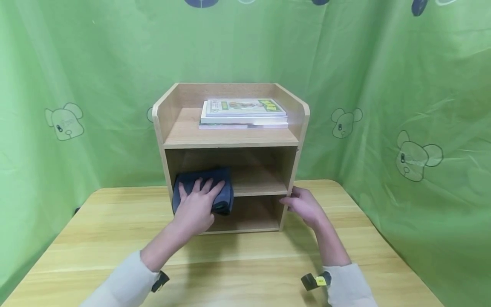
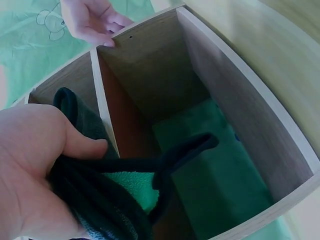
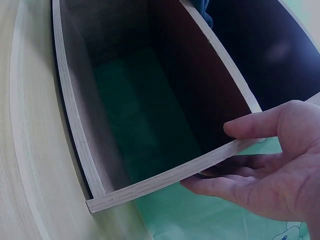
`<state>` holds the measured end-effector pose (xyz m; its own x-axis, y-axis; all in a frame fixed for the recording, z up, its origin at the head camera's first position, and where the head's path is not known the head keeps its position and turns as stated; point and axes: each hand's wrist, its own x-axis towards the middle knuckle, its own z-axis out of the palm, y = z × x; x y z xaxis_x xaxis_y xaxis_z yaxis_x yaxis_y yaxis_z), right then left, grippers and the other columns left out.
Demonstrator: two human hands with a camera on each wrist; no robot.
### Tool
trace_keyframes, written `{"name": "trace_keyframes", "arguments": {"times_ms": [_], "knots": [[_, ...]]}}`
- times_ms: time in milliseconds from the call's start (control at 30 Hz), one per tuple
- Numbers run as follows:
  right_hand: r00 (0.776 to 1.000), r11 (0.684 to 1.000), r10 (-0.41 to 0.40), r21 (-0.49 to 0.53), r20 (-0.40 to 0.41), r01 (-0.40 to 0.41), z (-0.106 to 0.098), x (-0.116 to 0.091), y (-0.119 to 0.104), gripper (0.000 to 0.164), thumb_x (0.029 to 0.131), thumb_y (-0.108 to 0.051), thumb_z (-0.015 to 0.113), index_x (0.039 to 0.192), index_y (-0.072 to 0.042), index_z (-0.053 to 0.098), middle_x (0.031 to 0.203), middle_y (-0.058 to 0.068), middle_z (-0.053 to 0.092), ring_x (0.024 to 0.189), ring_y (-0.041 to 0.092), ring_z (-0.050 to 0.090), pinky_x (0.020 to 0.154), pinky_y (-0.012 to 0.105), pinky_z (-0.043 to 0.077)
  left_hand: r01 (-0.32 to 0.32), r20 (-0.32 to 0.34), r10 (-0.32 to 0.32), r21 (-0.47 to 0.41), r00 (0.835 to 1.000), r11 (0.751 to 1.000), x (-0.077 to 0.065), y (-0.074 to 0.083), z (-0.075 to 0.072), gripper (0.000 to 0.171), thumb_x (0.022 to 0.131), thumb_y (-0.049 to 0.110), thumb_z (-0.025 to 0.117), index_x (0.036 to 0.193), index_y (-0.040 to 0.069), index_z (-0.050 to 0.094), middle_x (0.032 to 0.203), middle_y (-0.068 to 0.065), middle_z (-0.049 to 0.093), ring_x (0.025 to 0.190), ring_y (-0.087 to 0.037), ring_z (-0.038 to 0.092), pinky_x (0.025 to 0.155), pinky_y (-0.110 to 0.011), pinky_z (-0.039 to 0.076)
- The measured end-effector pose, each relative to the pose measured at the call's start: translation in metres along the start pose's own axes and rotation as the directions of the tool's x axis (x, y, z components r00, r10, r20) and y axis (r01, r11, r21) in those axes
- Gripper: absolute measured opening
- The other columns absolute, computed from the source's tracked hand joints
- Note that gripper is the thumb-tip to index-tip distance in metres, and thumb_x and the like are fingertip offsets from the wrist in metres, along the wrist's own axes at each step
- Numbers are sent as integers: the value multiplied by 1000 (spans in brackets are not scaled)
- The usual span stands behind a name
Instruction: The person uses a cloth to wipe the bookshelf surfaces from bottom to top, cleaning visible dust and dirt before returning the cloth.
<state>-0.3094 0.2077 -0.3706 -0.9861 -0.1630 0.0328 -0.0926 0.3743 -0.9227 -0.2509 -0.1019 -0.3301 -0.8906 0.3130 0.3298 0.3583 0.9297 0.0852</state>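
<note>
Fingers, left hand (image 1: 195, 207): we've got them spread across the dark-blue folded fabric cloth (image 1: 227, 192) w/ black edging, thumb bent round its near side; we'd call that grasping.
Fingers, right hand (image 1: 305, 207): clasped on the pale wood-grain right side panel (image 3: 167, 176), thumb at the front edge by the shelf joint, other fingers outside.
Cloth: at the left front of the light-wooden three-level shelf unit (image 1: 230, 145), before the flat wooden middle shelf (image 1: 262, 182); it overlaps both the mid. opening and the shadowed wooden bottom compartment (image 1: 249, 218). Can't tell if any of its wt. rests on the shelf.
Top level: we see a stack of thin paper books (image 1: 245, 111), lying flat, toward the right side.
Shelf-edge risk: cloth's lower folds could snag on the mid. shelf's front edge, b/c they hang below it; pushing on regardless might undo the folding.
Drop risk: if our left grasp slackens too soon, it could slide down toward the smooth pale-wood table (image 1: 76, 226).
Tip risk: a hard shove w/o a firm right hand could skid or rock the unit; the books might then shift too.
Far-end risk: green shows thru the bottom compartment's back, so anything pushed too deep there could poss. fall out behind.
</note>
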Motion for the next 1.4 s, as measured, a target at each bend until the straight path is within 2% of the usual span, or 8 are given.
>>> {"name": "trace_keyframes", "arguments": {"times_ms": [367, 533, 700, 867, 1067, 1167, 1233, 1400], "knots": [[1000, 1000, -4, 3, -7, 4, 3, -2, 0, 63, 94, -6, 58, 149, 14, 34, 148, 35, 45, 135, 48, 49, 110, 54, 44, -20, -7, 20, 3, 1000, 1000, -11, 4, -4, 80, 76, 4, 76, 150, 22, 50, 150, -19, 53, 139, -46, 47, 102, -85, 25], [1000, 1000, -5, -1, -6, 5, 1, -2, 1, 64, 94, -6, 58, 149, 15, 33, 148, 36, 44, 135, 49, 48, 110, 54, 44, -37, 18, 38, -68, 999, 997, -9, 3, -11, 75, 79, -1, 70, 149, 17, 51, 148, -20, 54, 136, -47, 49, 101, -84, 28], [1000, 1000, -1, -8, -10, 1, 1, -3, 3, 64, 94, -7, 59, 149, 14, 33, 148, 36, 44, 134, 49, 49, 110, 54, 44, -118, -63, 109, -157, 992, 981, -5, 2, -28, 72, 80, -7, 66, 148, 11, 51, 138, -17, 63, 119, -39, 64, 99, -64, 50], [1000, 1000, -6, 21, 3, 6, 2, -3, 2, 63, 94, -5, 58, 149, 15, 33, 148, 36, 44, 136, 50, 46, 111, 55, 42, -229, -177, 198, -177, 964, 957, -1, 12, -69, 75, 76, -10, 70, 145, 13, 53, 128, -12, 69, 102, -31, 71, 85, -48, 60], [1000, 1000, -12, 23, -3, 12, 1, -1, 1, 64, 94, -6, 58, 149, 14, 33, 149, 36, 43, 137, 50, 45, 112, 55, 41, -270, -200, 220, -270, 955, 924, 13, 27, -142, 73, 78, -14, 63, 140, 26, 58, 113, -1, 72, 92, -22, 66, 85, -43, 56], [1000, 1000, -12, 14, -7, 12, 1, -1, 1, 63, 94, -6, 59, 149, 14, 34, 149, 36, 43, 136, 50, 46, 111, 55, 42, -252, -216, 198, -262, 956, 932, 20, 32, -176, 73, 79, -16, 57, 139, 25, 59, 112, -3, 72, 91, -24, 65, 84, -43, 55], [1000, 1000, -12, 9, -9, 12, 1, -1, 1, 63, 94, -6, 59, 149, 14, 35, 148, 36, 44, 136, 49, 47, 111, 55, 42, -221, -239, 168, -219, 956, 950, 25, 35, -194, 71, 79, -16, 56, 139, 23, 59, 112, -6, 73, 92, -26, 66, 83, -44, 55], [1000, 1000, -13, 14, -9, 13, 1, -1, 1, 61, 94, -6, 58, 148, 14, 37, 148, 36, 44, 135, 49, 48, 111, 56, 42, -152, -308, 127, -61, 943, 986, 39, 31, -216, 66, 84, -12, 58, 143, 16, 53, 121, -12, 70, 101, -34, 67, 88, -51, 55]]}}
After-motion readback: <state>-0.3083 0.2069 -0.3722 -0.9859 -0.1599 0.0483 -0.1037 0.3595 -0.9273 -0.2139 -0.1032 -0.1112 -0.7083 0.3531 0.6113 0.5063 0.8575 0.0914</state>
